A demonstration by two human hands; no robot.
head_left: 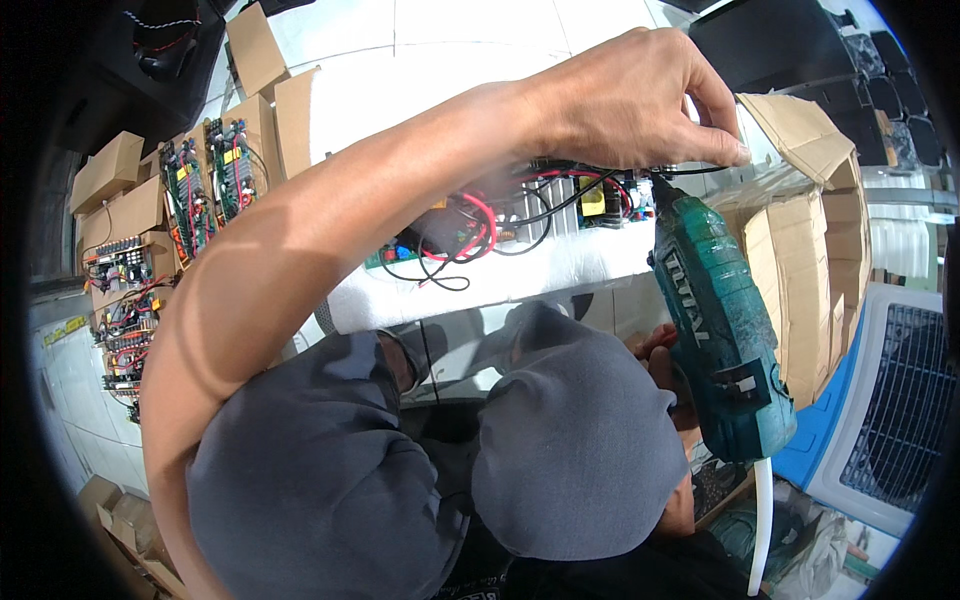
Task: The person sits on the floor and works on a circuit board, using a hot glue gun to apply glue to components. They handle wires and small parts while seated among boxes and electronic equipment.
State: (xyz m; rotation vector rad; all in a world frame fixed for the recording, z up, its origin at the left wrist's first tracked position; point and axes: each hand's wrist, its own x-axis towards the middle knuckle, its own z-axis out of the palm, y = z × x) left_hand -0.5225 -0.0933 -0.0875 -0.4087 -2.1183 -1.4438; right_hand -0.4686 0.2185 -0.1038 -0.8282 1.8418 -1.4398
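Note:
My left arm reaches across from the lower left, and my left hand (640,100) hangs over the far right end of a circuit board (540,210). Its fingers are bent and closed toward the thumb; whatever is between the fingertips is too small to make out. A black wire (705,170) runs just below them. My right hand (662,340) is closed around a green hot glue gun (715,300), mostly hidden behind its body. The nozzle points up at the board's right end, and a white glue stick (763,520) sticks out of the back. Red and black wires (480,225) loop over the board.
White foam padding (500,295) lies under the board, above my knees. An opened cardboard box (800,290) stands right of the glue gun, with a blue and white grilled unit (890,410) beyond it. Several wired boards (190,190) lie on cardboard at the left.

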